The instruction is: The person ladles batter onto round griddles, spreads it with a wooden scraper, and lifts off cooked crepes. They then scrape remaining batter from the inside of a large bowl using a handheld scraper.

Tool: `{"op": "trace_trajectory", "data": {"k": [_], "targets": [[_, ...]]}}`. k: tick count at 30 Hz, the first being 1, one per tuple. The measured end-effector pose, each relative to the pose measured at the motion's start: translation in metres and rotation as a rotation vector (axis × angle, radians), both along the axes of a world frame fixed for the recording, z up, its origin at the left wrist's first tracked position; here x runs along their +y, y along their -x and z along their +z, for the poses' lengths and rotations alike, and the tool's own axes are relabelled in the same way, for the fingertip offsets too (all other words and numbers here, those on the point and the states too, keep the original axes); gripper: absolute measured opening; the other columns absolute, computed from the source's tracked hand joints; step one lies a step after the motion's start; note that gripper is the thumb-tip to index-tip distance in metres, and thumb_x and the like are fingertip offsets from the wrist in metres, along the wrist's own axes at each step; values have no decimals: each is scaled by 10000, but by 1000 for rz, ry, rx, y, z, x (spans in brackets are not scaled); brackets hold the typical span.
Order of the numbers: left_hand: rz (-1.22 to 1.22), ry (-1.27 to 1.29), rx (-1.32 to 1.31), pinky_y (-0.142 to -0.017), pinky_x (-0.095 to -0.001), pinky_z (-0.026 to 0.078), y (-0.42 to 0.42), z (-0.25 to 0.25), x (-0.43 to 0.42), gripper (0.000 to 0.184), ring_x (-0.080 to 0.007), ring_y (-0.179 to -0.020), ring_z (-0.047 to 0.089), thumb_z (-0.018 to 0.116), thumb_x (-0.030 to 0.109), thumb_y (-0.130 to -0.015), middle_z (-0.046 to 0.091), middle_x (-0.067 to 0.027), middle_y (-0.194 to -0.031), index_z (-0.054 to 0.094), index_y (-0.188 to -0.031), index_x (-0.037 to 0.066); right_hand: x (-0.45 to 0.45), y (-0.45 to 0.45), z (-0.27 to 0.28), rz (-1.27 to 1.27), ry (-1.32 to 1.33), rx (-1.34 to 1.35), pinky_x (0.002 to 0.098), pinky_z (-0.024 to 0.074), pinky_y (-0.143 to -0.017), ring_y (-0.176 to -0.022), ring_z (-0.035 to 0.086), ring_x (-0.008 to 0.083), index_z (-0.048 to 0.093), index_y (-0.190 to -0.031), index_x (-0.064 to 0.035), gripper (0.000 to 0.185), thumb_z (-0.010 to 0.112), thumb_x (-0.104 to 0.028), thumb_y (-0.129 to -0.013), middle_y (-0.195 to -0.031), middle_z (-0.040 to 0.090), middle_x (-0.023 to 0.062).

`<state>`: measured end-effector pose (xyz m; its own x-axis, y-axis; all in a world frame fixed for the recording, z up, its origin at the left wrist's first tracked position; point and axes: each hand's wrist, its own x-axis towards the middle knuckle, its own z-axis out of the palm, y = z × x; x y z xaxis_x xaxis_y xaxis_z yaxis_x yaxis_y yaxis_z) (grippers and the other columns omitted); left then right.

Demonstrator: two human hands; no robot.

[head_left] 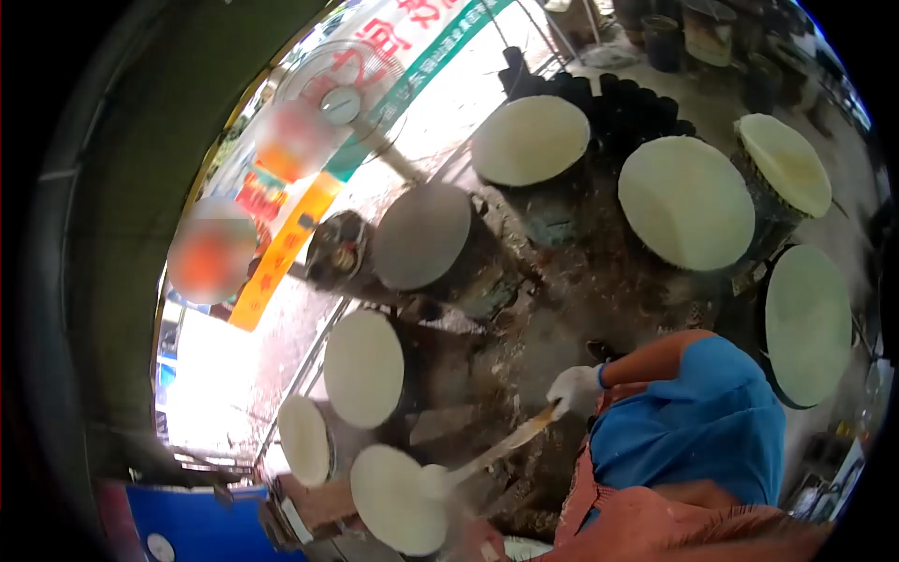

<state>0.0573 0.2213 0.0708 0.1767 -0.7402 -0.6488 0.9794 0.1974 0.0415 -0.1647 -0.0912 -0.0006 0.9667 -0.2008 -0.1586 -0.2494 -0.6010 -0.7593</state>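
My right hand (573,391), in a white glove with a blue band at the wrist, is closed around the wooden end of a long-handled tool (506,448). The tool slopes down to the left. Its pale far end is blurred over the edge of a round, off-white surface (389,501), and I cannot tell whether the two touch. A blue sleeve (721,375) covers the upper right arm. Of my left arm only a strip of skin (698,492) shows, below the blue shirt and partly behind salmon-coloured cloth (637,525); my left hand is out of sight.
Several pale-topped round stands ring the floor, including ones on the left (363,370), at the back (530,140) and on the right (809,326). A greyer round top (421,236) is near a fan (342,105). Black cylinders (641,108) cluster behind. Two blurred people (211,253) are outside.
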Motion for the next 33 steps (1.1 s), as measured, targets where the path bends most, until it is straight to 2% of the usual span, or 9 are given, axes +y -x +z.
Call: {"op": "trace_trajectory", "data": {"k": [4, 10, 13, 16, 20, 24, 26, 29, 33], "targets": [[-115, 51, 78, -355, -212, 320, 4, -10, -112, 218, -84, -424, 360, 400, 212, -971, 352, 21, -577, 453, -1168, 135, -72, 72, -22, -197, 19, 115, 428, 467, -661, -754, 598, 361, 643, -876, -66, 489, 579, -541, -778, -770, 615, 173], [-198, 299, 246, -356, -202, 327, -3, 14, -280, 268, -86, -424, 367, 392, 193, -977, 357, 19, -585, 459, -1232, 143, -172, 111, 44, -602, 160, 117, 421, 505, -667, -759, 631, 331, 680, -876, -117, 324, 614, -415, -769, -807, 654, 129], [-368, 517, -70, -311, -198, 284, -36, -17, -322, 298, -81, -400, 337, 389, 204, -984, 344, 18, -582, 455, -1267, 138, -216, 102, 49, -727, 269, -147, 391, 507, -628, -707, 636, 317, 678, -880, -83, 261, 690, -293, -725, -772, 649, 139], [-541, 688, -249, -325, -219, 260, -48, -37, -366, 231, -69, -370, 293, 413, 208, -977, 369, 32, -595, 541, -1058, 34, -226, 84, 79, -841, 276, -317, 348, 494, -599, -666, 637, 298, 666, -883, -25, 237, 720, -180, -713, -732, 638, 164], [-455, 287, 200, -341, -228, 307, -51, 42, -423, 279, -87, -396, 334, 425, 148, -961, 369, 2, -616, 473, -1163, -38, -198, 90, 76, -1047, -73, 65, 371, 477, -564, -637, 623, 303, 640, -811, -44, 203, 678, -236, -757, -674, 619, 148], [-558, 165, 500, -356, -219, 323, -63, 19, -437, 291, -88, -438, 369, 418, 125, -954, 355, -5, -621, 447, -1177, -59, -131, 139, 53, -1126, 404, 62, 399, 466, -556, -614, 610, 309, 640, -716, -63, 249, 712, -301, -699, -654, 610, 135], [-727, 151, 484, -363, -242, 323, -59, 18, -442, 232, -116, -406, 336, 439, 178, -955, 371, -18, -589, 489, -907, -44, -110, 136, 72, -1204, 546, 14, 406, 463, -555, -605, 600, 312, 649, -707, -77, 230, 718, -295, -677, -650, 608, 129], [-822, 61, 528, -338, -234, 273, -44, 20, -439, 307, -84, -404, 299, 463, 202, -954, 353, 4, -586, 349, -693, 86, -94, 112, 63, -1216, 845, 20, 404, 451, -678, -738, 592, 276, 646, -911, -117, 202, 647, -222, -738, -822, 629, 85], [-786, 36, 567, -333, -225, 311, -24, 27, -445, 243, -91, -401, 333, 435, 198, -963, 350, -4, -567, 371, -781, 52, -72, 108, 54, -882, 1123, 291, 407, 449, -703, -820, 549, 238, 612, -1113, -210, 377, 571, -215, -738, -1047, 540, 57]]}}
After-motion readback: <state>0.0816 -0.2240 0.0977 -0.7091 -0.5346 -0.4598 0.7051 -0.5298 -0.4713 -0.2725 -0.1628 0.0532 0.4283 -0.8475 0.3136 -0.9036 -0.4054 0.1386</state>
